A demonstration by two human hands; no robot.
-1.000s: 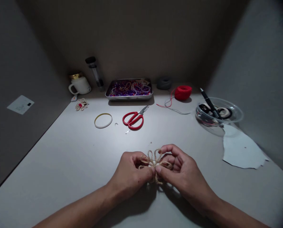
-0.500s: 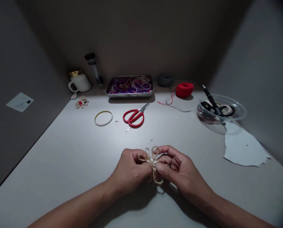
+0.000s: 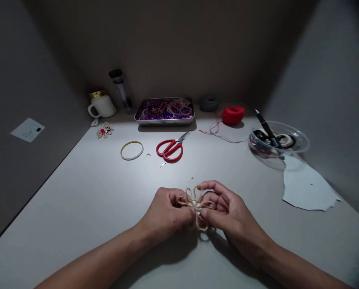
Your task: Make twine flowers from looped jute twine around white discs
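Both my hands meet low over the grey table, pinching a small flower-shaped piece of looped jute twine (image 3: 196, 204). My left hand (image 3: 166, 214) is closed on its left loops with thumb and forefinger. My right hand (image 3: 227, 212) is closed on the right loops and the centre. Several loops stick out above and below the fingers. Red-handled scissors (image 3: 170, 148) lie further back, blades pointing right.
Along the back stand a white mug (image 3: 101, 106), a clear tube (image 3: 121, 91), a metal tray of purple beads (image 3: 165, 110), a grey spool (image 3: 209, 103) and red yarn (image 3: 233, 114). A glass bowl with a pen (image 3: 277, 143) and a paper scrap (image 3: 307, 188) sit right. A ring (image 3: 131, 150) and finished twine flower (image 3: 104, 130) lie left.
The twine flower has been turned a little between my fingers, its loops shifting. Both hands stayed in the same spot over the table.
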